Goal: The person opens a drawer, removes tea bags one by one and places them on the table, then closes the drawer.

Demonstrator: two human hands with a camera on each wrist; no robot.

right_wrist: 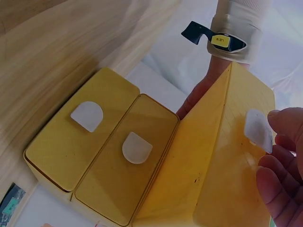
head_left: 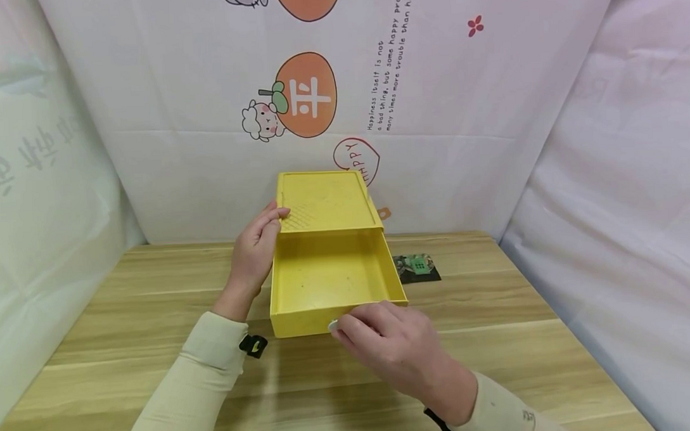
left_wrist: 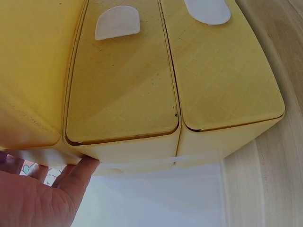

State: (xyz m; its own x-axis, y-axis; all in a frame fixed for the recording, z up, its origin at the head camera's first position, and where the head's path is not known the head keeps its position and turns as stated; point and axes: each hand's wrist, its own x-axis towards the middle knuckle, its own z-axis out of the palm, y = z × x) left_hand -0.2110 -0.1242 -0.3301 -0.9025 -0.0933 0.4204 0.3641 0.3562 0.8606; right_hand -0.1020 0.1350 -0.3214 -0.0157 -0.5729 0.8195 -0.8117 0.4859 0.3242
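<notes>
A yellow drawer cabinet [head_left: 327, 200] stands on the table with its top drawer [head_left: 324, 279] pulled well out; the drawer's inside is bare. My left hand [head_left: 255, 253] rests against the cabinet's left side, its fingertips over the top edge. In the left wrist view, its fingers [left_wrist: 78, 177] lie fairly straight along the side wall. At the drawer's front, my right hand [head_left: 397, 343] pinches the white handle [right_wrist: 259, 130] between thumb and curled fingers. Two lower drawers, one with a white handle [right_wrist: 137, 148] and the other with a similar handle [right_wrist: 87, 116], are closed.
A dark card with a green pattern [head_left: 418, 268] lies on the wooden table [head_left: 469, 338] to the right of the cabinet. Behind stands a white printed cloth [head_left: 205, 119], and more white cloth [head_left: 618, 187] hangs at both sides.
</notes>
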